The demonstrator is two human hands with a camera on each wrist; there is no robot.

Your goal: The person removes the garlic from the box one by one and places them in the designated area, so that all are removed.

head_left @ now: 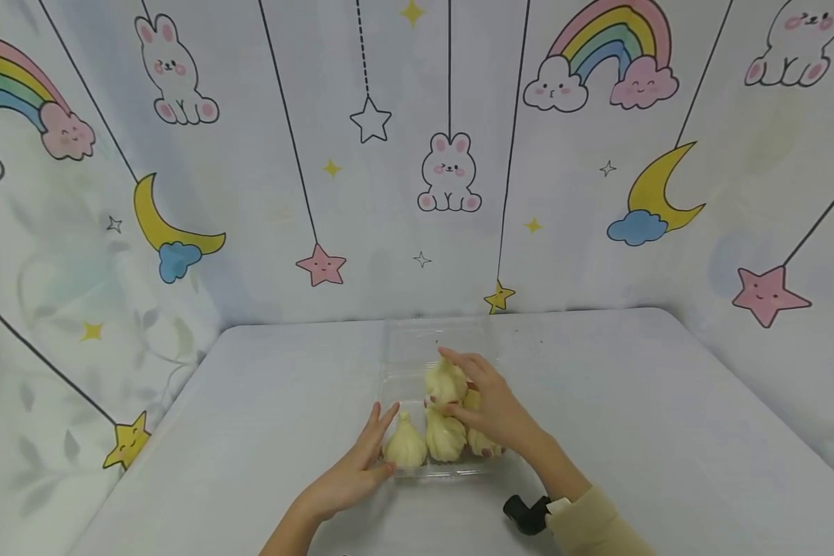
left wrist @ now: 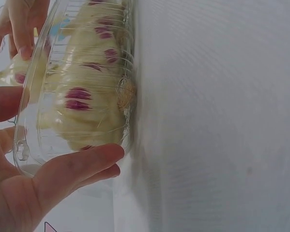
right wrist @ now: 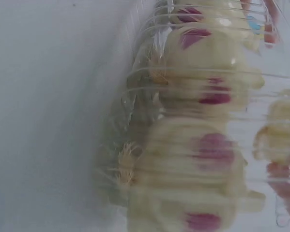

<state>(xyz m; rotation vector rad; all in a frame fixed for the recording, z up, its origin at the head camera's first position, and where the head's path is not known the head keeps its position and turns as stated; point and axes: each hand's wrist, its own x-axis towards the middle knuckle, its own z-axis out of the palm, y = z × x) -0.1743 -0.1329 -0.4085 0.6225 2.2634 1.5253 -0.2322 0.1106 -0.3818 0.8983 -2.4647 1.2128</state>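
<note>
A clear plastic box (head_left: pixel 452 472) with its lid (head_left: pixel 417 340) laid back holds several pale garlic bulbs (head_left: pixel 405 442). Through its ribbed wall, the left wrist view shows purple patches and a tuft of roots on the bulbs (left wrist: pixel 86 96). My left hand (head_left: pixel 354 471) rests against the box's left end, fingers mostly straight, one fingertip up at the rim. My right hand (head_left: pixel 496 401) pinches another garlic bulb (head_left: pixel 445 384) between thumb and fingers, over the bulbs at the back of the box. The right wrist view shows bulbs (right wrist: pixel 198 145) close behind the plastic.
A white cloth-like surface (head_left: pixel 285 386) lies under the box. Behind and at both sides stands a fabric backdrop (head_left: pixel 389 208) printed with rabbits, stars, moons and rainbows. A black device (head_left: pixel 526 513) sits at the right wrist by a beige sleeve (head_left: pixel 598 525).
</note>
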